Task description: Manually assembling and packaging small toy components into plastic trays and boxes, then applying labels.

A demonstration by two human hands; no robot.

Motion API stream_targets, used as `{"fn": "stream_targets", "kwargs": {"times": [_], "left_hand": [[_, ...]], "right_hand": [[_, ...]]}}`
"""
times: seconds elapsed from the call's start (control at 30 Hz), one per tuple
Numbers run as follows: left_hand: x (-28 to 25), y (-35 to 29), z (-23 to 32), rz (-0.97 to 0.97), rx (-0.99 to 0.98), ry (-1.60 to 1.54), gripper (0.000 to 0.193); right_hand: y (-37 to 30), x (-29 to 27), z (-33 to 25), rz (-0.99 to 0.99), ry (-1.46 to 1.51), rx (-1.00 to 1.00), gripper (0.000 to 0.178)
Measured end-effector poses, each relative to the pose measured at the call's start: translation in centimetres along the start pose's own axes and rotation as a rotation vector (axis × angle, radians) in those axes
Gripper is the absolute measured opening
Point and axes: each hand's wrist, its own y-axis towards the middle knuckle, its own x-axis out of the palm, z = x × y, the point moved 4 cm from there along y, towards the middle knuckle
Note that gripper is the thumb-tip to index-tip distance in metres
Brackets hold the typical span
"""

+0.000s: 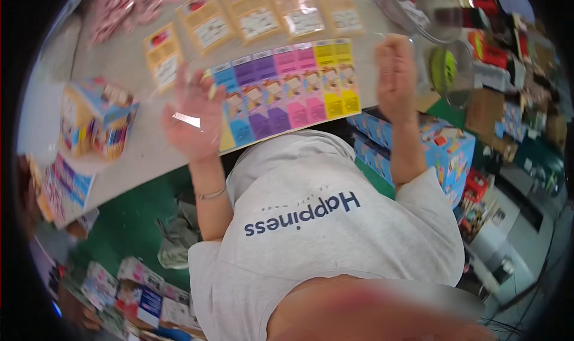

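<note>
My left hand (194, 123) is palm up over the table, left of a row of coloured cards, its fingers partly curled and blurred. A glossy clear plastic piece (187, 120) lies across the palm, and something small and pale yellow (212, 92) shows at one finger. My right hand (394, 81) is raised at the row's right end, fingers pressed together; whatever they hold, if anything, is hidden. The cards (290, 87), blue, purple, pink and yellow, lie side by side along the near edge. Behind them sit several yellow-orange cards (257, 15) bearing small white pieces.
Pink pieces (128, 6) are heaped at the far left. A colourful printed box (98, 120) stands on the left of the table (143, 156). Clear tubs (451, 72) are at the right. Blue patterned boxes (442, 156) stand below my right arm.
</note>
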Motion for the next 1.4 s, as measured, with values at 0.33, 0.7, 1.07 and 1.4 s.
{"fn": "stream_targets", "kwargs": {"times": [0.33,0.7,1.07,1.4], "left_hand": [[0.8,1.7,3.0,0.026,-0.089,0.104,0.084],[-1.4,-0.6,2.6,0.177,-0.085,0.164,0.079],[0.4,4.0,5.2,0.463,0.357,1.44,0.082],[-3.4,9.4,4.4,0.962,0.366,2.622,0.093]], "right_hand": [[-6.0,-10.4,14.9,-0.059,-1.274,0.214,0.01],[-5.1,-10.0,16.1,-0.206,-0.892,0.152,0.02],[-0.6,15.7,-6.4,-0.696,0.095,-0.464,0.013],[-0.8,18.4,-5.8,-0.746,0.005,-0.538,0.018]]}}
